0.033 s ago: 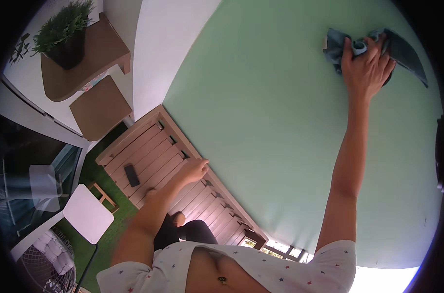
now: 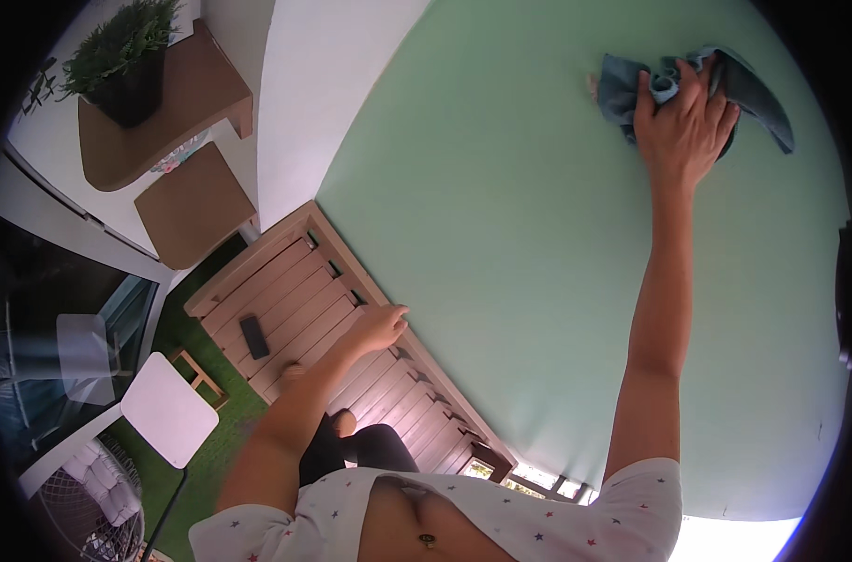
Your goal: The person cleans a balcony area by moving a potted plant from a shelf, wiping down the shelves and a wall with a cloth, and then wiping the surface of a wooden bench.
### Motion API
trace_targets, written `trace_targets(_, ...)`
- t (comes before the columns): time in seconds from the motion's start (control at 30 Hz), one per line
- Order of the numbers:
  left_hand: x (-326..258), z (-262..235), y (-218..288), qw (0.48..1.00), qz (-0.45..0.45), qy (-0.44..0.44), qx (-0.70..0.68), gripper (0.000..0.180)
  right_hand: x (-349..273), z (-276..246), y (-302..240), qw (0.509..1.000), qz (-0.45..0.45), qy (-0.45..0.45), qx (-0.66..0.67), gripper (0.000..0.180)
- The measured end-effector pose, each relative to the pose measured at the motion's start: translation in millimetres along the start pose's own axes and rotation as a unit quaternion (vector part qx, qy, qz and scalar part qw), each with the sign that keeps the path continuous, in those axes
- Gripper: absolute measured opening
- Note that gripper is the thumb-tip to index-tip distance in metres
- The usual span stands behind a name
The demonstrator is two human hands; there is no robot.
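Observation:
High on the pale green wall [image 2: 501, 187], my right hand [image 2: 685, 131] presses a crumpled blue-grey cloth [image 2: 622, 89] against the surface. The fingers are bent over the cloth, and one end of it trails off to the right. My left hand [image 2: 381, 328] is lower down, at the top rail of a slatted wooden bench [image 2: 304, 290], next to the wall. Its fingers are curled in, and nothing shows in them. Whether it touches the rail or the wall is hard to tell.
My feet are on the bench seat, with a dark phone-like object [image 2: 253, 337] lying near them. Wooden shelves [image 2: 196, 201] and a potted plant [image 2: 131, 84] are at the upper left. Below stand a white-topped stool or table [image 2: 168, 407] and a wicker chair [image 2: 98, 496].
My right hand and the cloth have slid a little to the left and slightly up along the wall. My left hand has shifted slightly right.

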State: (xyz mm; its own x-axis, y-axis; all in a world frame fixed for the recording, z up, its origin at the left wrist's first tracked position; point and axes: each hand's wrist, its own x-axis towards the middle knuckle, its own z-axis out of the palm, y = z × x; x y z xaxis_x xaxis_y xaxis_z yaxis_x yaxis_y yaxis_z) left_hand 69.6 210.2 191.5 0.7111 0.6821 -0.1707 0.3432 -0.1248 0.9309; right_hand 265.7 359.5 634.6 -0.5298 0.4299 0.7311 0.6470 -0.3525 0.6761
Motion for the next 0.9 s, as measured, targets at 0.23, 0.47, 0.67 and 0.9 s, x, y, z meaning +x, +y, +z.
trace_targets(0.23, 28, 37, -160, 0.990, -0.042, 0.129, -0.037, 0.036, -240, 10, -238, 0.925, -0.252, -0.235, 0.163, 0.045)
trace_targets(0.47, 45, -45, -318, 0.893, 0.062, 0.365, 0.256, 0.029, -308, 11, -260, 0.977, -0.134, -0.112, 0.125, 0.034)
trace_targets(0.67, 37, -118, -412, 0.776, -0.154, 0.402, 0.461, 0.052, -269, 5, -113, 0.976, 0.109, 0.042, -0.182, 0.046)
trace_targets(0.9, 20, -128, -461, 0.765, -0.222, 0.381, 0.469, 0.051, -381, 46, -415, 0.965, -0.150, -0.166, 0.137, 0.047)
